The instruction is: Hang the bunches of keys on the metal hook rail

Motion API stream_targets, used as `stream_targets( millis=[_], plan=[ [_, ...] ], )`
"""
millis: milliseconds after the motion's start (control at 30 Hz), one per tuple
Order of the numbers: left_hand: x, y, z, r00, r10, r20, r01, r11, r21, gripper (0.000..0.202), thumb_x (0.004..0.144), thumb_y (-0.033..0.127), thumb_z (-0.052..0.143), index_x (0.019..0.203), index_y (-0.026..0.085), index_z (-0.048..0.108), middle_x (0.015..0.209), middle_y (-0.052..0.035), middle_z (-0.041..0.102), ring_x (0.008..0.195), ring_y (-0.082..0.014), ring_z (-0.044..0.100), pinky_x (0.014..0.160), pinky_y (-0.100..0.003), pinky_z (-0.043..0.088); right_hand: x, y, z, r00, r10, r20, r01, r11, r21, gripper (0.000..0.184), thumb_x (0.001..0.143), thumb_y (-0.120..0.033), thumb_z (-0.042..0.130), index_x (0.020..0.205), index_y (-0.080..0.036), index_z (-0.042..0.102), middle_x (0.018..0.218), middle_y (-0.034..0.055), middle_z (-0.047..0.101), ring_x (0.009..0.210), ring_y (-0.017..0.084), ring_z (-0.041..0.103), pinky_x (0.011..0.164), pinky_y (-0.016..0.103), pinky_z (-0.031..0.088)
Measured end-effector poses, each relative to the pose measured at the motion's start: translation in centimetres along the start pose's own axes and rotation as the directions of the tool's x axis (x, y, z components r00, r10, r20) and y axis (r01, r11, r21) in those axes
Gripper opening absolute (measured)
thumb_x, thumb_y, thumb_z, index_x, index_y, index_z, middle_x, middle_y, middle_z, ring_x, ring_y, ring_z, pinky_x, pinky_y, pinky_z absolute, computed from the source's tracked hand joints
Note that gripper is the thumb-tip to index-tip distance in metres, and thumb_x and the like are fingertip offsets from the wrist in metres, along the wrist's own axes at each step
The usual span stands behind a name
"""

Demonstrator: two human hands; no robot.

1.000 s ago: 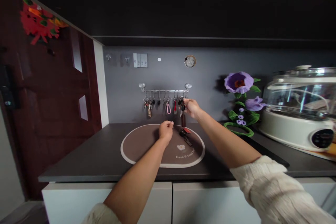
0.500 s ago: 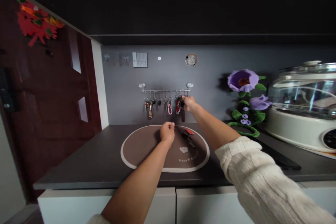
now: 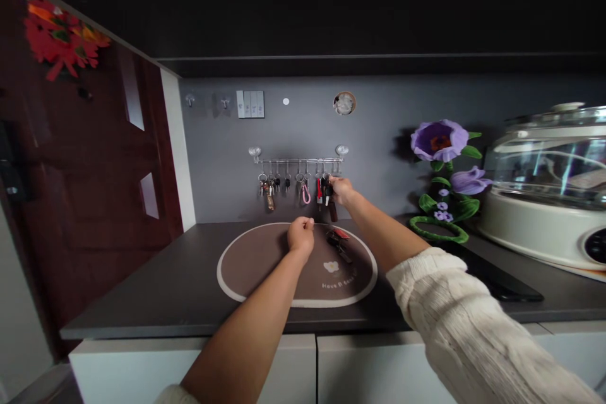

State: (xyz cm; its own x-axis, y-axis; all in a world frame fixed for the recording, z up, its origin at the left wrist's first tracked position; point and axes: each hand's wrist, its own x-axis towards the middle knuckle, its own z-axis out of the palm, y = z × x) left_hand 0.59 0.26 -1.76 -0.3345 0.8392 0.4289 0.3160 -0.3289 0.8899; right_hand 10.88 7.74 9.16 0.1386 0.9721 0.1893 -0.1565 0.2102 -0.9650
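Observation:
My right hand reaches to the right end of the clear hook rail on the wall. Its fingers pinch a bunch of keys with a dark brown fob hanging below. Beside it hang a red key tag and a black-headed key. Further left along the rail hang a pink loop strap and several key rings. Above the brown mat, my left hand is closed; whatever it may hold is hidden. Another set of keys with a red tag lies on the mat.
Purple fabric flowers stand on the right, near a white appliance with a clear cover. A flat black device lies in front of them. A dark shelf overhangs the counter. At left is a dark red door.
My right hand has dipped slightly at the rail, and the brown fob hangs a little lower and further right. My left hand stays almost in place. The view has shifted slightly.

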Motion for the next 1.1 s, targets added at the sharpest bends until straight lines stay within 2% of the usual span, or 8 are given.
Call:
stream_targets(
  millis=[133,467,800,967,1100],
  plan=[
    [-0.1,0.0,0.0,1.000,-0.005,0.014,0.005,1.000,0.001,0.017,0.073,0.027,0.048,0.069,0.015,0.059,0.063,-0.0023,0.059,0.057,-0.0106,0.051,0.057,-0.022,0.037,-0.1,0.3,-0.2,1.000,0.010,-0.004,-0.011,1.000,-0.018,0.016,0.078,-0.014,0.043,0.062,-0.016,0.047,0.044,-0.0049,0.046,0.038,0.006,0.041,0.041,0.018,0.038],
    [0.0,-0.3,0.1,0.996,-0.025,0.086,0.025,1.000,-0.008,0.015,0.072,0.025,0.049,0.069,0.014,0.059,0.062,-0.0021,0.058,0.055,-0.0098,0.048,0.057,-0.022,0.036,-0.5,1.3,-1.9,0.998,0.048,0.030,-0.047,0.999,-0.016,0.012,0.076,-0.009,0.041,0.067,-0.016,0.047,0.052,-0.0047,0.050,0.045,0.003,0.047,0.051,0.015,0.043],
    [0.1,-0.3,0.0,0.993,-0.059,0.103,0.065,0.997,-0.050,0.009,0.070,0.019,0.053,0.068,0.014,0.059,0.058,-0.0005,0.057,0.053,-0.0089,0.048,0.055,-0.021,0.037,-4.5,2.0,-3.5,0.989,0.034,0.143,-0.027,0.998,-0.049,0.011,0.073,-0.007,0.046,0.067,-0.015,0.051,0.062,-0.0004,0.057,0.051,0.006,0.053,0.056,0.019,0.045],
    [0.0,0.0,-0.2,0.991,-0.082,0.103,0.088,0.995,-0.055,0.009,0.070,0.019,0.053,0.068,0.013,0.059,0.056,0.0006,0.055,0.050,-0.0080,0.045,0.053,-0.021,0.036,-6.9,3.4,-4.3,0.973,-0.048,0.227,0.103,0.965,-0.240,0.007,0.070,-0.014,0.053,0.064,-0.013,0.056,0.049,-0.0025,0.052,0.042,0.005,0.044,0.046,0.017,0.037],
    [-0.1,0.2,-0.5,0.993,-0.069,0.099,0.074,0.996,-0.048,0.010,0.070,0.020,0.053,0.068,0.013,0.060,0.058,-0.0003,0.056,0.052,-0.0086,0.047,0.056,-0.022,0.037,-8.3,4.7,-5.3,0.953,-0.110,0.281,0.240,0.840,-0.486,0.008,0.064,-0.021,0.058,0.060,-0.015,0.060,0.040,-0.0056,0.046,0.039,0.005,0.037,0.044,0.017,0.032]
  ],
)
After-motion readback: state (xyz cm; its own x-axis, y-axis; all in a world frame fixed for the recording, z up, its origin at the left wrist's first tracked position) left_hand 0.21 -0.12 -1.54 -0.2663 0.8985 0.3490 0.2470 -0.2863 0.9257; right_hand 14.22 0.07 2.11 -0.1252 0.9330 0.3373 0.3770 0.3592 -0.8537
